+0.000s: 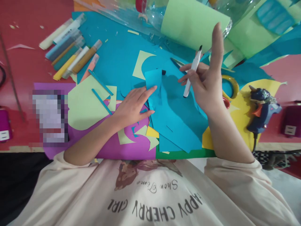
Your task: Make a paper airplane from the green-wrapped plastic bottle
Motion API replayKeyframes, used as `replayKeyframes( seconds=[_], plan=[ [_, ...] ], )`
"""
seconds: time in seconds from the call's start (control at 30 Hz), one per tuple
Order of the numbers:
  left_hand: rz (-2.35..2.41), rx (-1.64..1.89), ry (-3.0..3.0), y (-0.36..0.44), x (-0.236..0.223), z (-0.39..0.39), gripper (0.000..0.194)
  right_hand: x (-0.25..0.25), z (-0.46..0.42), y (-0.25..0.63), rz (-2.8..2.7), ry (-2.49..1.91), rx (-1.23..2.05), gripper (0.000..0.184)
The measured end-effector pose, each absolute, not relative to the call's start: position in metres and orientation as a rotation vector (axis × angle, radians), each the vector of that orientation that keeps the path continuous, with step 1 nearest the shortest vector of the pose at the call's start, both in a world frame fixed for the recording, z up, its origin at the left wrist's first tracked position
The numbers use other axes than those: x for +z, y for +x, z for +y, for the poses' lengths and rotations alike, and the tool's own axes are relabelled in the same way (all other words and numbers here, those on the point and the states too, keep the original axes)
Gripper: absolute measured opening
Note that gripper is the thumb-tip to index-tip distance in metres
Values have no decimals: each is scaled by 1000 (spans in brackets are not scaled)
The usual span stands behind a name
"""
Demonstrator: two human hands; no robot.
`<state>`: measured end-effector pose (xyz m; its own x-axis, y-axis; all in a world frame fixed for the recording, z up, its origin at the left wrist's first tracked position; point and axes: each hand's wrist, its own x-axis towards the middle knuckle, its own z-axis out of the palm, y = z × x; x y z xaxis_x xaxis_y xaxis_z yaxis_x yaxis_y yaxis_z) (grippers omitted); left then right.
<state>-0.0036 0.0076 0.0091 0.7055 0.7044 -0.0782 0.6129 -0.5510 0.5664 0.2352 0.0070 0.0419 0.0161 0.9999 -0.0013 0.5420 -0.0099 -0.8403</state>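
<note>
My left hand (136, 105) lies with its fingers stretched out, the fingertips on a small strip of blue paper (153, 78). Under that strip is a larger sheet of blue paper (178, 125). My right hand (207, 81) is raised above the blue paper and grips a white marker (193, 70) between thumb and fingers, its index finger pointing up. The marker's dark tip is uncapped and points away from me. A black cap-like piece (164, 72) lies by the strip. Scissors with yellow and red handles (231, 86) lie partly hidden behind my right hand.
Several markers (68, 47) lie at the upper left. A plastic bottle wrapped in light green paper (195, 23) lies at the back. A blue glue gun (264, 110) rests on yellow paper at the right. Green scraps (87, 103) and purple paper (110, 147) cover the left side.
</note>
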Motion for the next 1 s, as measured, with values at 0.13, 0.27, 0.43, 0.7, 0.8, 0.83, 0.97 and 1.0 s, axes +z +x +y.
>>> replayKeyframes(
  seconds=[0.13,0.27,0.43,0.7,0.8,0.83,0.97,1.0],
  plan=[
    [1010,252,2273,-7,9,6,65,45,8,230,-1337,-1509,1013,22],
    [1029,273,2256,-7,9,5,67,52,11,227,-1092,-1527,1305,30],
    [1034,261,2318,-6,10,5,69,38,-4,225,-1150,-1458,1330,30],
    [1001,224,2348,-4,12,6,70,18,-15,217,-1261,-1451,1294,41],
    [1010,216,2352,-5,10,6,71,18,-18,215,-1329,-1408,1280,43],
    [1011,221,2357,-5,9,6,71,18,-19,214,-1343,-1391,1282,42],
    [981,261,2400,-6,6,6,69,11,-25,213,-1405,-1344,1215,36],
    [972,268,2411,-6,6,6,69,8,-26,213,-1418,-1324,1188,35]
  ],
)
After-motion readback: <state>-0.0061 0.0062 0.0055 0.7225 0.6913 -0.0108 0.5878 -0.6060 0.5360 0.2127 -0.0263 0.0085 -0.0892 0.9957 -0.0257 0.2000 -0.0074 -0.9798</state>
